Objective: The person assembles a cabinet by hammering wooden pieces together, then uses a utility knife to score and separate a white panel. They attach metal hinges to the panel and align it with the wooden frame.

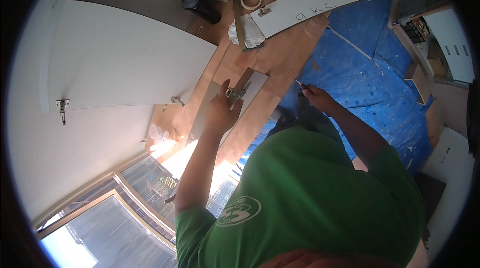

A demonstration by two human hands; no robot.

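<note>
My left hand point(220, 110) is over a narrow grey-and-brown panel point(257, 80) on the wooden worktop. Its thumb and fingers are around a metal cabinet hinge point(235, 93) that lies on the panel. To the right, past the worktop's edge, my right hand point(317, 99) is closed around a screwdriver point(302, 86). The dark handle shows in the grip, and the thin shaft points up and left toward the worktop, apart from the hinge.
A white door panel point(130, 58) with hinges leans at left. Farther back on the worktop point(280, 58) are a dark bottle point(195, 2), a tape roll point(251, 1), crumpled white paper point(245, 30) and a marked white board point(312, 8). Blue sheeting point(360, 73) covers the floor; a window point(125, 218) stands lower left.
</note>
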